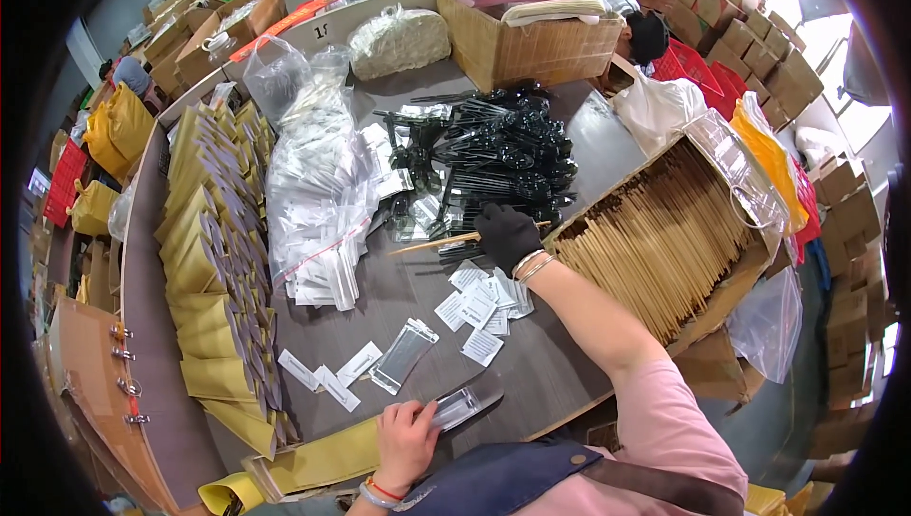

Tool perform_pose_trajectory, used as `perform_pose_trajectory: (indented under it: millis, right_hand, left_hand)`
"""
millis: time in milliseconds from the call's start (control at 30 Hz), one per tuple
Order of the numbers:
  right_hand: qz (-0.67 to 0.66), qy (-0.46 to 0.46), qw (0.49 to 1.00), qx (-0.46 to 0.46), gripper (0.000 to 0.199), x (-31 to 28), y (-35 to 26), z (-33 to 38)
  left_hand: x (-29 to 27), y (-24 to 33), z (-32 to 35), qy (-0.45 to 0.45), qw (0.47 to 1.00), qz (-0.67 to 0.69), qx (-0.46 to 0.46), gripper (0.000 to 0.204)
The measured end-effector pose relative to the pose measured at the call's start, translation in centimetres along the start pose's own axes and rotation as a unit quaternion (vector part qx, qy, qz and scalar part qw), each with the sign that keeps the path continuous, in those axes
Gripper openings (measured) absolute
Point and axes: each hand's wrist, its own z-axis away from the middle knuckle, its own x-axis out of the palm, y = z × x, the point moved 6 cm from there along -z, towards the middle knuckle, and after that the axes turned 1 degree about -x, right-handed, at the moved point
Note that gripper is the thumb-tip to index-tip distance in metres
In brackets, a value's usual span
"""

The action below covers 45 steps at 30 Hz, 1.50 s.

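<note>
My right hand, in a black glove, is closed around a slim wooden stick whose bare end points left. It is at the near edge of a pile of shiny black plastic pieces. My bare left hand is at the table's front edge, fingers curled onto a clear flat packet. Under that hand runs a long yellow sleeve, its left end rolled open. A silvery flat packet lies just beyond. Small printed white cards are scattered below my right wrist.
Yellow-and-grey sleeves stand stacked at the left. Beside them sits a clear bag of white packets. An open box of wooden sticks tilts at the right. A cardboard box and a wrapped white bundle line the back.
</note>
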Motion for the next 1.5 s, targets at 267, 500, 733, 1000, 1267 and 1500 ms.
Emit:
perform_pose_trajectory:
  millis: [267,500,733,1000,1267,1500]
  right_hand:
    - [0.035,0.008,0.999,0.037,0.006,0.7,0.5,0.1]
    - [-0.001,-0.029,0.999,0.037,0.006,-1.0,0.5,-0.5]
    - [-0.154,0.006,0.988,0.016,0.011,-5.3,-1.9,-0.5]
    - [-0.5,-0.208,0.836,-0.092,0.029,-11.4,-11.7,4.9]
    - [-0.601,-0.301,0.734,-0.1,0.03,-8.7,-12.4,7.7]
    - [-0.672,-0.236,0.7,-0.048,0.049,-6.2,-9.7,6.3]
  left_hand:
    - [-0.2,0.2,0.7,0.014,0.999,-0.042,0.017,0.033]
    - [0.1,0.7,1.4,0.02,0.997,-0.067,0.036,0.027]
    - [0.4,1.3,2.0,0.015,0.996,-0.078,0.036,0.032]
    - [-3.1,0.1,0.0,0.135,0.913,0.349,-0.16,0.053]
    - [-6.9,1.2,-2.6,0.09,0.99,0.045,-0.1,0.031]
    - [-7.6,-3.0,-3.4,0.289,0.685,0.556,-0.372,0.01]
